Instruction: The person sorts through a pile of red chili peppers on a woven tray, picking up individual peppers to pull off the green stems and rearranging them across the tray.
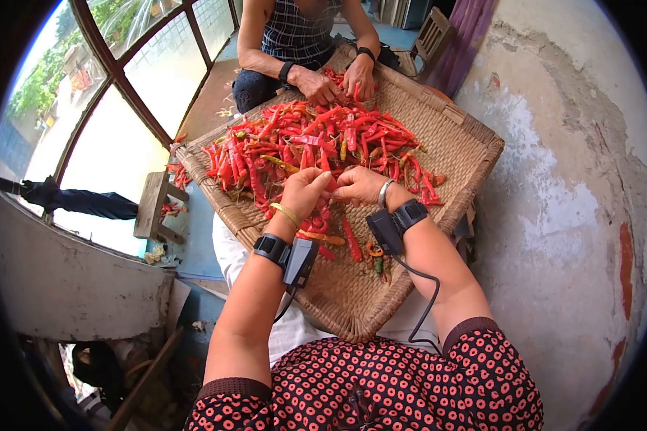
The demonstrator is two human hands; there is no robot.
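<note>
two hands meet above the near half of the woven tray (474, 154): your left hand (303, 190) and your right hand (359, 185), each with fingertips pinched closed on one red chilli (328, 178) that spans the small gap between them. the held pod sits at the near edge of the chilli heap (316, 140), which fills the tray's middle and far side, mostly red with a few green and yellow pods. several loose chillies (350, 241) lie on bare weave just below your wrists. across the tray, a second person's hands (338, 80) rest in the heap's far end. the tray's near corner lies over your lap.
</note>
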